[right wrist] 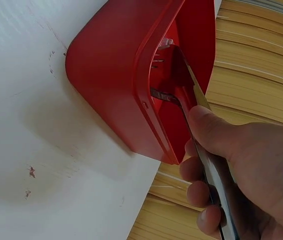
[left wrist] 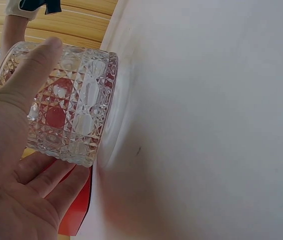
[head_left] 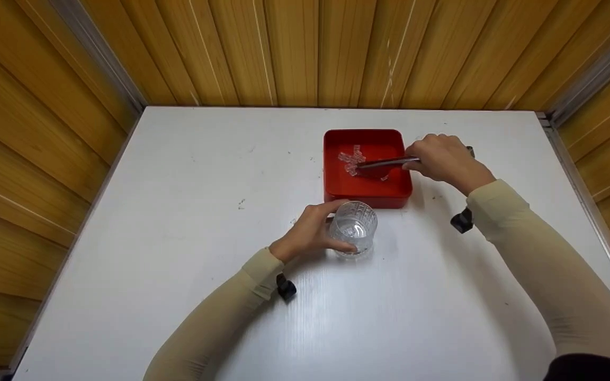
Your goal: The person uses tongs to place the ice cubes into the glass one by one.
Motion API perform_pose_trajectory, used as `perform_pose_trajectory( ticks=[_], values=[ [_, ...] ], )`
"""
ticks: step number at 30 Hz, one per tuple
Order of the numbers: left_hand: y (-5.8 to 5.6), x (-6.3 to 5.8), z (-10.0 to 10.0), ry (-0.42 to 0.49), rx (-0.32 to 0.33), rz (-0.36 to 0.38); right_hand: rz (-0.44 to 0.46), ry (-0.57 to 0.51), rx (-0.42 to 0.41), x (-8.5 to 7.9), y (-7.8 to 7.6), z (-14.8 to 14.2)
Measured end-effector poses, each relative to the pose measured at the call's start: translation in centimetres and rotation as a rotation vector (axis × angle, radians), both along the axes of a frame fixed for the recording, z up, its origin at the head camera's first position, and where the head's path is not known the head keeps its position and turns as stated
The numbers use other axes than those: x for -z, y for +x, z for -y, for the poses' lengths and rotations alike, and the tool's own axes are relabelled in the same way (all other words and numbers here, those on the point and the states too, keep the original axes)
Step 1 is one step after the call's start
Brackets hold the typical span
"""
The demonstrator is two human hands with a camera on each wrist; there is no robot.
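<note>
My left hand [head_left: 307,232] holds a clear cut-glass tumbler [head_left: 357,228] from its left side, thumb on the near face and fingers round the far one. In the left wrist view, the tumbler [left wrist: 76,107] shows a faceted pattern, its base at the white surface. My right hand [head_left: 442,157] grips metal tongs [head_left: 389,162], thumb on one arm and fingers curled round the other, as the right wrist view shows. The tongs' tips reach into a red square box [head_left: 368,201], right at several clear ice-like pieces [head_left: 351,168] on its floor.
The red box stands on a white table [head_left: 188,211], just beyond the tumbler. A small clear piece [head_left: 384,178] lies apart in the box. Wood-panelled walls [head_left: 284,53] border the table at the back and sides. Each wrist carries a black camera mount [head_left: 286,287].
</note>
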State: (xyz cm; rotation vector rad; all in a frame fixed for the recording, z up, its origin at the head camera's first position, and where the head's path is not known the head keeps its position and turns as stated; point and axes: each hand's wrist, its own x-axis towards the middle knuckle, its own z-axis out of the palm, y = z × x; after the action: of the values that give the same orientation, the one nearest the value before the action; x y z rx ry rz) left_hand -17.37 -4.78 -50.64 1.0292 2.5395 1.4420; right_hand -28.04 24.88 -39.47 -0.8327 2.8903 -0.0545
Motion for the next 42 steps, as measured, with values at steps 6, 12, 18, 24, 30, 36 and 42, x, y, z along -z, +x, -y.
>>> perform_pose_trajectory(
  ticks=[6,12,18,24,30,36,42],
  values=[
    [0.0,0.0,0.1,-0.002,-0.006,0.002,-0.016,-0.004,-0.001,-0.2,0.1,-0.2],
    [0.0,0.1,0.1,0.002,-0.01,-0.004,-0.016,-0.025,0.014,-0.5,0.4,-0.5],
    [-0.1,0.0,0.1,-0.008,-0.016,-0.008,-0.035,-0.071,0.024,-1.0,0.7,-1.2],
    [-0.1,0.1,0.1,-0.01,-0.019,0.016,-0.057,-0.097,0.032,-1.7,1.4,-1.5],
    [0.0,0.4,0.2,-0.027,-0.03,0.025,-0.067,-0.127,0.05,-2.8,2.5,-1.7],
    [0.0,0.3,0.2,-0.048,-0.035,0.034,-0.133,-0.162,0.035,-3.6,3.4,-2.1],
    [-0.1,0.2,0.3,-0.05,-0.033,0.046,-0.178,-0.179,-0.001,-4.1,4.3,-2.0]
  ],
)
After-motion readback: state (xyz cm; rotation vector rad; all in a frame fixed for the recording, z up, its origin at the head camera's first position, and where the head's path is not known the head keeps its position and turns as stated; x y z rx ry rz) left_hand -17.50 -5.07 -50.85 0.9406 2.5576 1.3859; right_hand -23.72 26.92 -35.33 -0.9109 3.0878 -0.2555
